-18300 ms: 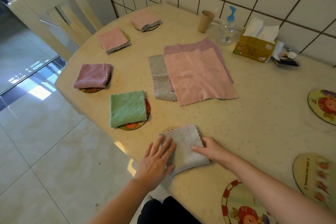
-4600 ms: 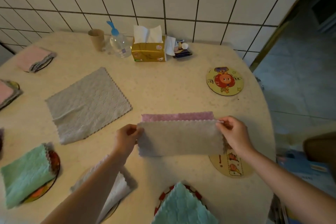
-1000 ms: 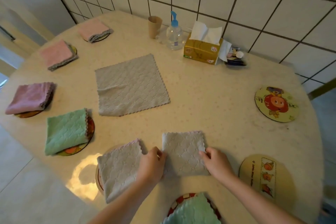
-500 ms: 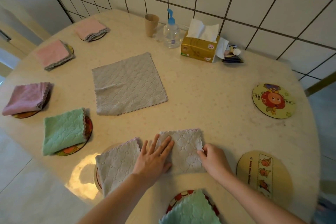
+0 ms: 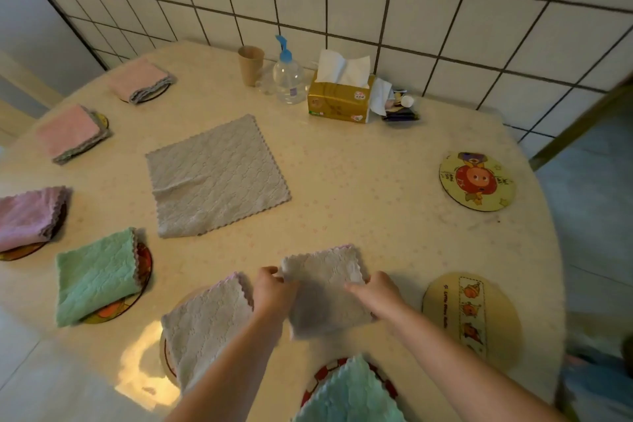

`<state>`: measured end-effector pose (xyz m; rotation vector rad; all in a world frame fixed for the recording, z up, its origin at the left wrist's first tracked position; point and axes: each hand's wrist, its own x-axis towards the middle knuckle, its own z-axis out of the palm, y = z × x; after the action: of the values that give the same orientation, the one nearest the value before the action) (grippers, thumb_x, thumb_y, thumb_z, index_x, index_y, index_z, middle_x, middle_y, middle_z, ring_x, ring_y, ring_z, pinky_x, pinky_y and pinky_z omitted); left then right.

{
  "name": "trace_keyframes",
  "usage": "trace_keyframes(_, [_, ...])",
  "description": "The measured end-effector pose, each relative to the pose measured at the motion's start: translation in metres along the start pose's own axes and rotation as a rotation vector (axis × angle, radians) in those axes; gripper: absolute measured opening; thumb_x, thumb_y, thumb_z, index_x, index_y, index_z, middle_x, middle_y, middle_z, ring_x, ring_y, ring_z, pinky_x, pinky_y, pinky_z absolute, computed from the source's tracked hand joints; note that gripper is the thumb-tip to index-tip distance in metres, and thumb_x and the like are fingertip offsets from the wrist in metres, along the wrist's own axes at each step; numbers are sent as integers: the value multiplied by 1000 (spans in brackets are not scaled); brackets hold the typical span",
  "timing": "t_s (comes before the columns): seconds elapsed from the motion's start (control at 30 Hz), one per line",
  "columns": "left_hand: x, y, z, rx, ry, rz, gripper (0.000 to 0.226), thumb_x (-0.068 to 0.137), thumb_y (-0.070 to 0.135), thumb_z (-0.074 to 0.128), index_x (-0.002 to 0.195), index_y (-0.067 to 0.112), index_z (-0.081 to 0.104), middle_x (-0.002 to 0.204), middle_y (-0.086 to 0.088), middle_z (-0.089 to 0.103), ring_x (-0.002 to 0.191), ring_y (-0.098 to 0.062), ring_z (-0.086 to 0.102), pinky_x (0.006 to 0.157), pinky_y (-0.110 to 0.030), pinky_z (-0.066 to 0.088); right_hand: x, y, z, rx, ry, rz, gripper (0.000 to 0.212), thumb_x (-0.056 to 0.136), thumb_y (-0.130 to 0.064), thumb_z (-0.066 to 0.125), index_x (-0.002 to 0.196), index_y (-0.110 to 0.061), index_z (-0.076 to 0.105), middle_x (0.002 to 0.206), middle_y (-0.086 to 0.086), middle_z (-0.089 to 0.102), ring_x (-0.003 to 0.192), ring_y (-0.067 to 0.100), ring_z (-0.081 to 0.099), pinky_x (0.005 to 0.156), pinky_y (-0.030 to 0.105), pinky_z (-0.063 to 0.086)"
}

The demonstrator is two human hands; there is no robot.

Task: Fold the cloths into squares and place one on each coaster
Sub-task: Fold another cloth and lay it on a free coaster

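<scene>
A folded grey square cloth (image 5: 325, 288) is lifted off the table near the front edge. My left hand (image 5: 272, 291) grips its left side and my right hand (image 5: 375, 295) grips its right side. An unfolded grey cloth (image 5: 215, 176) lies flat in the table's middle. Two bare coasters stand at the right: a pig-picture coaster (image 5: 477, 181) and a yellow coaster (image 5: 471, 315) close to my right hand. Folded cloths cover the other coasters: grey (image 5: 205, 322), green (image 5: 94, 276), mauve (image 5: 29, 216), pink (image 5: 70, 132), pink (image 5: 140, 79), and teal (image 5: 349, 394) at the front.
At the back by the tiled wall stand a paper cup (image 5: 251, 65), a pump bottle (image 5: 288, 77), a gold tissue box (image 5: 339, 96) and some small packets (image 5: 399, 108). The round table's edge (image 5: 548, 250) drops to the floor on the right.
My left hand, flat on the folded grey cloth half a second ago, now grips its left edge. Both hands have lifted the cloth off the table.
</scene>
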<state>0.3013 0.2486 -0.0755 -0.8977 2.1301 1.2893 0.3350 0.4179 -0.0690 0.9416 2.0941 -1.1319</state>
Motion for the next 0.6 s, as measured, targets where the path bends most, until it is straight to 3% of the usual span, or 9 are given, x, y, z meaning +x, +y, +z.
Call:
trace_keyframes(0.1, [-4,5,-1,-51,-41,-56,44,79,22,74,114,7,53,92,-10,61,87,-27,60,77,-37,54,-3,-1,1,20,-35,42,50,82,-40,65,118,-7,52,116,10,61,105,28,60,85,36,52])
trace_keyframes(0.23, [-18,12,-5,-55,-109,26,15,85,15,68,94,4,64,77,-7,63,67,-18,58,53,-25,45,-7,7,-4,121,-66,48,49,73,-37,66,113,-9,55,109,10,63,98,29,61,81,40,55])
trace_keyframes(0.4, [-48,26,0,-272,-330,-5,5,88,5,63,92,4,63,89,-12,66,81,-27,63,64,-35,52,-22,27,-31,262,-72,-61,28,82,-33,59,101,-13,58,98,6,63,86,18,59,74,33,50])
trace_keyframes(0.6, [-71,28,46,-189,-469,71,18,88,8,62,106,8,63,103,-13,68,91,-29,66,66,-36,54,-30,70,-88,346,34,-107,37,83,-33,66,111,-22,44,103,-2,53,86,12,53,68,28,43])
